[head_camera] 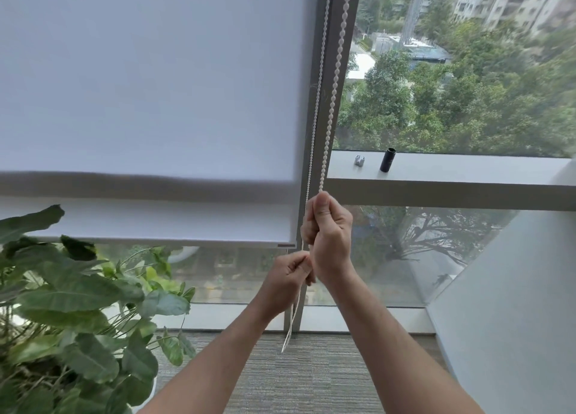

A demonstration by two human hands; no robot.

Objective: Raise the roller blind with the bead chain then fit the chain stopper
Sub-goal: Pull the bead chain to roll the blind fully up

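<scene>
The white roller blind [149, 86] covers the left window, its bottom bar [156, 242] hanging below the window's crossbar. The white bead chain [331, 108] runs down in two strands along the grey window post. My right hand [327, 236] is fisted around the right strand just below the crossbar. My left hand [288, 281] sits lower and to the left, pinching the other strand, and the chain's loop dangles beneath it toward the floor. A small silver clip, possibly the chain stopper [360, 160], lies on the sill to the right.
A black cylinder [387, 160] stands on the grey sill [467, 167] beside the clip. A large leafy plant [71, 314] fills the lower left. A white wall [514, 304] slants in at the right. Grey carpet [311, 376] lies below.
</scene>
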